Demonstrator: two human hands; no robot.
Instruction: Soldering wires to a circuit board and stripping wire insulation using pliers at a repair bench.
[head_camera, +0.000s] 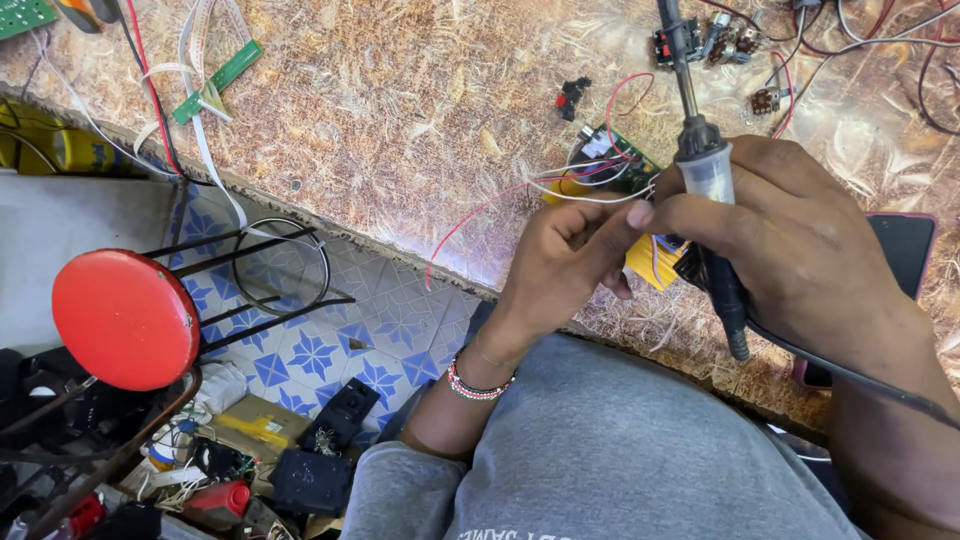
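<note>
- Soldering iron (700, 160) is sitting in the right hand (790, 240), which is wrapping its fingers around the pale sleeve and dark handle, with the metal shaft pointing away over the workbench (400, 110).
- Its cord is trailing back from the handle across the right forearm, so it is probably tugging a little on the tool as the wrist turns.
- It is looking light and stiff, judging by how easily one hand is carrying it; the handle is the safe place to hold, and the bare metal end is likely hot and not to be touched.
- Left hand (560, 260) is closing on a small assembly at the bench edge: a green circuit board (615, 160) with a yellow block (655, 262) beneath it, partly hidden by the fingers.
- That board is looking light, rigid and fragile; holding it by its edges or by the yellow block seems wiser than pressing on the parts.
- Thin red wires (470, 215) and white ones are looping from the board; they are soft and springy, and likely to snag.
- Loose small components (730, 42) are lying farther back on the bench, well apart from both hands.
- A red stool (125, 318) is standing on the tiled floor at left.
</note>
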